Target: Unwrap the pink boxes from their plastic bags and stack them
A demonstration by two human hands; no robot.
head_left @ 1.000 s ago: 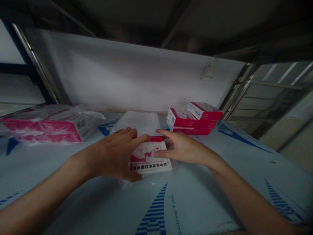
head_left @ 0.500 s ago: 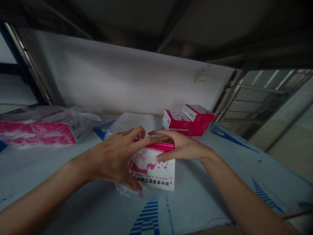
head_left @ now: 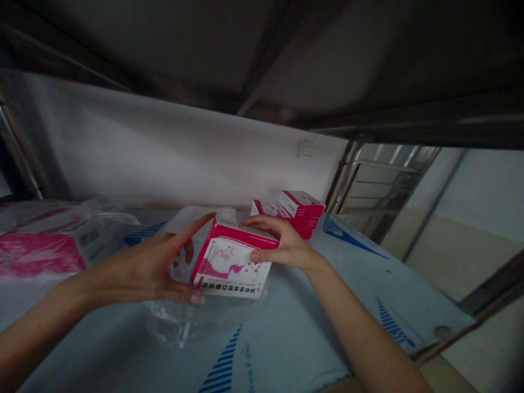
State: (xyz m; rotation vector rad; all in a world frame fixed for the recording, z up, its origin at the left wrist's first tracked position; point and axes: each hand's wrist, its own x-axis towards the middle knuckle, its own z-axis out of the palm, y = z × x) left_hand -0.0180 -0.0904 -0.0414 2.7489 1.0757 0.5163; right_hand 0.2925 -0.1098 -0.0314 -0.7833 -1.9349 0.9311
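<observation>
A pink-and-white medicine box [head_left: 235, 265] with printed lettering is tilted between both my hands, its large face towards me. My right hand [head_left: 280, 245] grips its right end, thumb on the front face and fingers over the top. My left hand [head_left: 167, 267] spans the left end, forefinger at the upper corner and thumb at the lower one; its other fingers are curled and partly hidden. Crumpled clear plastic [head_left: 176, 322] lies under the left thumb and shows in the gap between that hand and the box.
Similar pink-and-white boxes [head_left: 303, 210] are stacked near the back wall. On the left lies a plastic-wrapped pink pack [head_left: 45, 254]. A white translucent sheet [head_left: 184, 215] rests behind my hands. Blue-printed film covers the surface [head_left: 311, 327]; a dark shelf [head_left: 204, 49] hangs low overhead.
The box has tilted and turned, its pink left side now showing. My left hand has drawn back from its top to its left end, and more plastic is uncovered. The view has shifted right.
</observation>
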